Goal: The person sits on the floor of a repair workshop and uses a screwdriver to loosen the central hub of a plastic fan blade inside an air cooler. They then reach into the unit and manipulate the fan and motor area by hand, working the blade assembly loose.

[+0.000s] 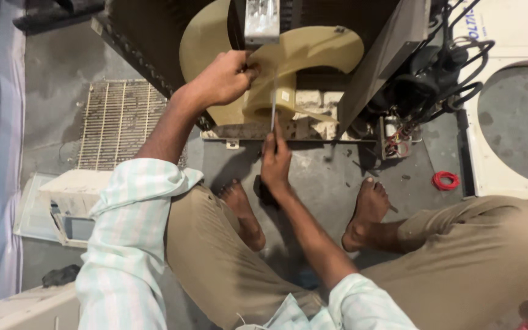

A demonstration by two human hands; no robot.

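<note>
A beige plastic fan [313, 52] with broad blades sits inside an opened cooling unit [386, 67] on the floor in front of me. My left hand [224, 76] is closed on the edge of a blade just above the fan's round hub [288, 101]. My right hand [275, 162] grips the dark handle of a long thin screwdriver [273, 110]. Its metal shaft points up at the hub. The tip is hidden between my left hand and the hub. I am squatting, my bare feet on either side of my right arm.
A wire grille [120, 122] lies flat on the concrete at the left. A white casing panel [508, 122] with a round opening lies at the right, beside black cables [453, 67]. A red wire coil [445, 180] and a white plastic cover [62, 208] lie on the floor.
</note>
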